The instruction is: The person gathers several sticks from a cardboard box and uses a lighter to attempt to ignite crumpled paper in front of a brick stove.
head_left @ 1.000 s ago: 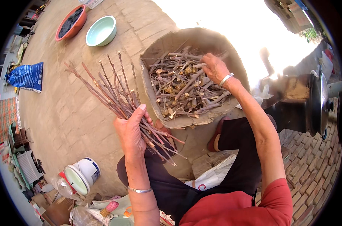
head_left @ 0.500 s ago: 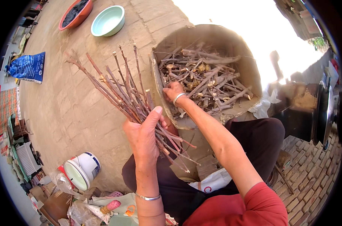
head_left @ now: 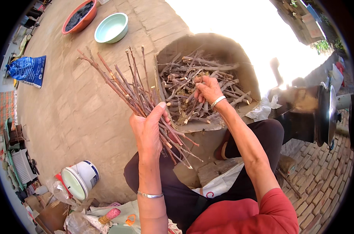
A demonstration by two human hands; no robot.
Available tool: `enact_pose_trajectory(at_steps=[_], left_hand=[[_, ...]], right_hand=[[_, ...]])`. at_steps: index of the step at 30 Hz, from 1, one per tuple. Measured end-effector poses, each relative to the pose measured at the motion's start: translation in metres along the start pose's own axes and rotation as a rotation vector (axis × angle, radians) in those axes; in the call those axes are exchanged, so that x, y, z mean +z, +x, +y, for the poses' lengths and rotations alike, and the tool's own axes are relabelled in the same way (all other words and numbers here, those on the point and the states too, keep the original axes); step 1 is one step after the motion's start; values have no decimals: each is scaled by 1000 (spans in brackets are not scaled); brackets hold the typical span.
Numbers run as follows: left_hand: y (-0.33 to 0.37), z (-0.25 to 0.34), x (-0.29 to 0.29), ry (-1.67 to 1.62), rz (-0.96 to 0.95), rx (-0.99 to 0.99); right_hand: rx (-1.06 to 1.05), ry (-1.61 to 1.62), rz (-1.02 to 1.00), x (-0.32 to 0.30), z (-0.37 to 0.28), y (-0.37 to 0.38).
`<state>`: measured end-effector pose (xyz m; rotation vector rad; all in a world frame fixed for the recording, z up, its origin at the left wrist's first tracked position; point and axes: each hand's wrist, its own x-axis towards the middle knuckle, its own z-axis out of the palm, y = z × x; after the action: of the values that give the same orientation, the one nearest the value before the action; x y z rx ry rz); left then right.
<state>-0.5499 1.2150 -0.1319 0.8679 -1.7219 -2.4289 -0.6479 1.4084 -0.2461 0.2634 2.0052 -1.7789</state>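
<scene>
My left hand (head_left: 147, 130) is closed around a bundle of thin brown twigs (head_left: 140, 105). Their long ends fan out up and to the left, and thinner tips stick out below the fist toward my knees. Over the cardboard box (head_left: 218, 41) is my right hand (head_left: 210, 91), wearing a silver bangle, with its fingers drawn together above the cut sticks (head_left: 218, 68). What lies between those fingertips, if anything, blends into the wood behind. Thicker sticks and short twig pieces fill much of the box in a tangle.
Toward the far left sit a pale green basin (head_left: 111, 28) and an orange basin (head_left: 79, 17) with dark contents. A blue bag (head_left: 28, 71) and a white bucket (head_left: 81, 179) stand at the left. Right of the box are crumpled plastic (head_left: 262, 108) and a black metal thing (head_left: 301, 123).
My right hand has moved from the box's left side to the right, up over the middle of the sticks. My left hand still grips the twigs, almost in place.
</scene>
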Motion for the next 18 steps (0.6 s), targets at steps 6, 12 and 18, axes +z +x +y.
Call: enact_pose_trajectory(at_steps=[6, 12, 18], left_hand=[[4, -7, 2, 9, -31, 18], [3, -9, 10, 58, -118, -44], [4, -13, 29, -154, -253, -110]], right_hand=[[-134, 142, -26, -48, -72, -28], [-211, 460, -21, -61, -115, -54], [-246, 992, -60, -75, -123, -40]])
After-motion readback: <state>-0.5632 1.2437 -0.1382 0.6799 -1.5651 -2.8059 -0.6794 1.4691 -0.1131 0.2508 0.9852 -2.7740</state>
